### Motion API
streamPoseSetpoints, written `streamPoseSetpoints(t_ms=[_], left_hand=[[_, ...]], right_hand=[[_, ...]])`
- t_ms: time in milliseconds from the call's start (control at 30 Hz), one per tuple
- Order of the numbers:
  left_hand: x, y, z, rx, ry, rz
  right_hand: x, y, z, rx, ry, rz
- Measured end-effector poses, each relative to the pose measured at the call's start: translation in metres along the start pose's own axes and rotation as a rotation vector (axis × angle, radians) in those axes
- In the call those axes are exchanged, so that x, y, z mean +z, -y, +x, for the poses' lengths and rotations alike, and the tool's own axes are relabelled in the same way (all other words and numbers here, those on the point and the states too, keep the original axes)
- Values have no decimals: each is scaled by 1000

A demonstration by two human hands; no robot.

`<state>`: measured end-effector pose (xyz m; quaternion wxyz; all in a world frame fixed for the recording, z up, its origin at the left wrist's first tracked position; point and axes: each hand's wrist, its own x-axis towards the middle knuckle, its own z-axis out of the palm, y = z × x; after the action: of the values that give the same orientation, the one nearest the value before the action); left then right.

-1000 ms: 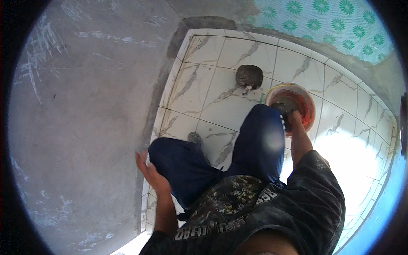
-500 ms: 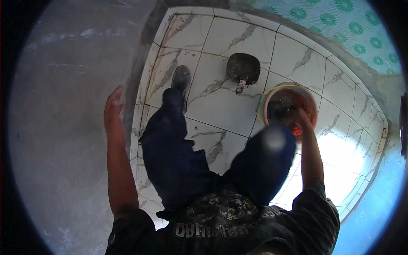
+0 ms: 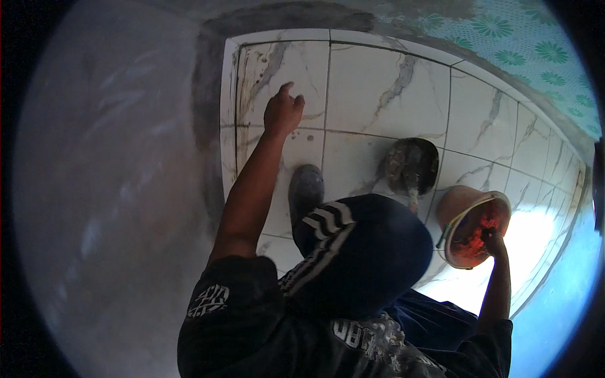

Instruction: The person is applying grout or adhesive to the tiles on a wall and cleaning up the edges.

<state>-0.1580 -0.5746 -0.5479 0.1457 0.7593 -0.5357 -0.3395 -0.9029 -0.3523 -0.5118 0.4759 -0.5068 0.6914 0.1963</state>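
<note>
My left hand (image 3: 283, 112) is stretched out over the white marbled floor tiles (image 3: 353, 79) near the far left corner. Its index finger and thumb stand apart, and nothing is in it. My right hand (image 3: 495, 242) reaches over the rim of an orange-red bucket (image 3: 455, 205), which leans with its mouth toward the lower right. The fingertips are dark and partly lost inside, so their grip is unclear. Red shows on the bucket's inner wall. A pale yellow bail handle with a green grip (image 3: 443, 238) hangs along its left side.
A dark, rounded pan-like tool (image 3: 403, 165) with a smeared stubby handle lies left of the bucket. Grey shoe (image 3: 306, 189) and bent knee (image 3: 378, 252) stand between my arms. Bare grey wall or floor (image 3: 126, 189) borders the tiles at left; green flower-patterned covering (image 3: 504, 44) lies at far right.
My left hand has swung from the left edge to over the far-left tiles. The bucket, upright earlier, now leans, with my right hand still at it. My view and body have shifted.
</note>
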Motion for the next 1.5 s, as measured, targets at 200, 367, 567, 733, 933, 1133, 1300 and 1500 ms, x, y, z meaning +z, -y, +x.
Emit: streamPoseSetpoints(t_ms=[200, 367, 567, 733, 933, 1133, 1300, 1500], left_hand=[[23, -20, 133, -51, -14, 360], [22, -33, 166, -236, 19, 333], [47, -60, 177, -268, 34, 321], [54, -66, 165, -198, 102, 438], [83, -78, 137, 160, 68, 433], [77, -27, 102, 302, -77, 155], [85, -12, 49, 338, -48, -66], [120, -12, -2, 51, 641, -549]], right_hand=[[60, -27, -10, 332, -342, 445], [53, 116, -16, 720, -194, 439], [49, 107, -41, 697, -283, 526], [68, 107, -42, 785, -292, 509], [109, -3, -46, 502, -474, 337], [145, 10, -30, 292, -667, 147], [122, 88, -44, 583, -674, 472], [128, 118, -60, 523, -908, 318]])
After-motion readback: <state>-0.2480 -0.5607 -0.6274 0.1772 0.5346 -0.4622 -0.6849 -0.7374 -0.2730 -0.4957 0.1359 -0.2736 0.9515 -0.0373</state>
